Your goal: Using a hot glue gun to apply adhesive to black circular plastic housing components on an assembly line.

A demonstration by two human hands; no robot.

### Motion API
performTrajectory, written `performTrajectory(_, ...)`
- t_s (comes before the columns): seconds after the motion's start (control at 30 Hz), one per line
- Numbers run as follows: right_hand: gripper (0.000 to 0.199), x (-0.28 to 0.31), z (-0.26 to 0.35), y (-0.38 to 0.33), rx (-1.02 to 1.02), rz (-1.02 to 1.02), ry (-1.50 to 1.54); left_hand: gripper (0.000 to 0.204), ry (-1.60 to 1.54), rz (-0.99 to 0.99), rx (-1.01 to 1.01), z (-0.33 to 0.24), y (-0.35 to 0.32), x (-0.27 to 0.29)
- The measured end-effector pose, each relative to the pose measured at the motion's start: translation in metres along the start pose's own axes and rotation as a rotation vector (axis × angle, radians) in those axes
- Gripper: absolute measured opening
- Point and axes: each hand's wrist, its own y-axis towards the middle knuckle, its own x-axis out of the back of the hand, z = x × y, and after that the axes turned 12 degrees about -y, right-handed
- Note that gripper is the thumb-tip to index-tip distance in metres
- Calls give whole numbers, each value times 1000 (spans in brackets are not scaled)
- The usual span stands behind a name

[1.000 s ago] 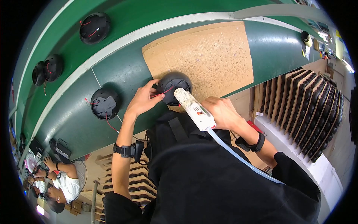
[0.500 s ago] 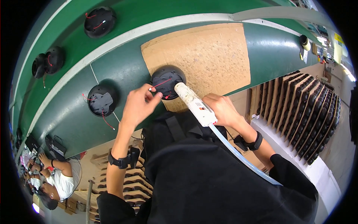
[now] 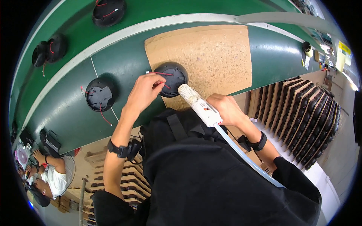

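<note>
A round black housing (image 3: 176, 75) with red wires lies on a brown cardboard sheet (image 3: 211, 52) on the green conveyor belt (image 3: 124, 67). My left hand (image 3: 143, 92) pinches a red wire at the housing's left rim. My right hand (image 3: 225, 109) grips a white glue gun (image 3: 200, 107), whose nozzle points at the housing's lower right edge. A pale cable (image 3: 245, 154) trails from the gun past my right forearm. Both wrists wear black bands.
Another round black housing (image 3: 98, 94) with red wires sits left on the belt; further ones (image 3: 49, 49) (image 3: 109, 11) lie farther back. Stacked trays of black parts (image 3: 301, 120) stand at right. Another person (image 3: 52, 177) works at lower left.
The view has shifted, so the housing and cardboard sit slightly lower in the picture. My left fingers stay on the red wire; the glue gun's nozzle stays at the housing.
</note>
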Motion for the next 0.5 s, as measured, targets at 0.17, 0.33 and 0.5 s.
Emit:
performTrajectory(0.17,34,-3,0,4,60,57,-1,15,0,71,-34,-1,23,1)
performTrajectory(0.33,29,-2,5,14,91,54,-45,16,0,135,-32,-2,31,-1)
performTrajectory(0.5,27,0,12,21,100,79,-63,16,-24,125,-11,-1,31,0)
